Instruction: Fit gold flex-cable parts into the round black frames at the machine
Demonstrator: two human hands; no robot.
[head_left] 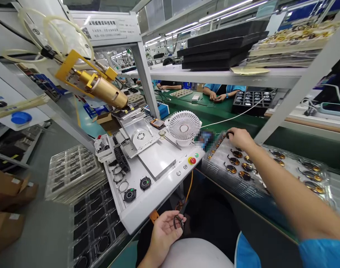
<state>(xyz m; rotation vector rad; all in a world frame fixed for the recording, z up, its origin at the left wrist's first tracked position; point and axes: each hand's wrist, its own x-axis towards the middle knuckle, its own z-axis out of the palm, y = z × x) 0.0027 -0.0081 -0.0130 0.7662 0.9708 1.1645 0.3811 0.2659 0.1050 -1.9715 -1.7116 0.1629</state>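
My left hand (164,231), low in front of my body, is closed on a dark ring (175,222) with a short projecting end. Off to the right, my right hand (241,139) pinches a small dark curved part (229,133) above the far left side of a clear plastic tray (219,158). Several round dark parts with amber faces (233,161) lie in that tray. On the white machine table (159,193) sit two black round watch cases (130,195). Thin rings (123,186) rest beside them.
A gold press head (110,91) hangs over a metal fixture (140,137). A white fan (184,126) stands near a red emergency button (192,160). Stacked trays (72,169) are at the left. A co-worker's hands (217,97) are across the green bench.
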